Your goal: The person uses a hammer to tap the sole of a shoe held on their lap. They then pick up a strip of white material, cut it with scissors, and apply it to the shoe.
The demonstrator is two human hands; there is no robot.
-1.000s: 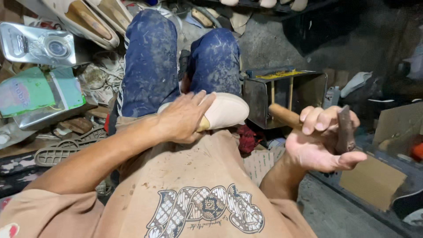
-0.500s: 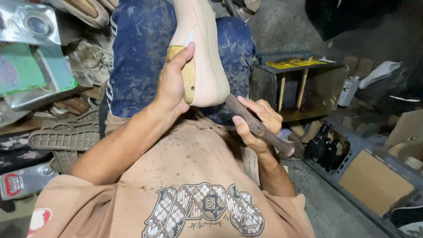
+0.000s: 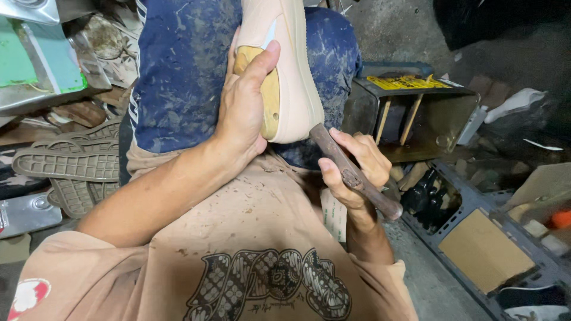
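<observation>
My left hand [image 3: 245,113] grips a pale beige shoe [image 3: 291,71] held upright over my lap, thumb pressed on the tan wooden last [image 3: 269,95] inside its opening. My right hand [image 3: 351,169] is closed around the dark wooden handle of a hammer-like tool [image 3: 357,178]. The handle's upper end touches the shoe's heel; the tool's head is hidden behind the shoe. My knees in stained blue trousers [image 3: 178,65] lie behind the shoe.
An open metal box with a yellow label [image 3: 416,113] stands to the right. Shoe soles [image 3: 65,163] lie on the left beside green and metal panels [image 3: 41,71]. Cardboard [image 3: 485,249] and a dark frame sit lower right.
The shoe has been lifted from my lap and turned upright. My right hand brought the tool from out at the right in against the shoe's heel.
</observation>
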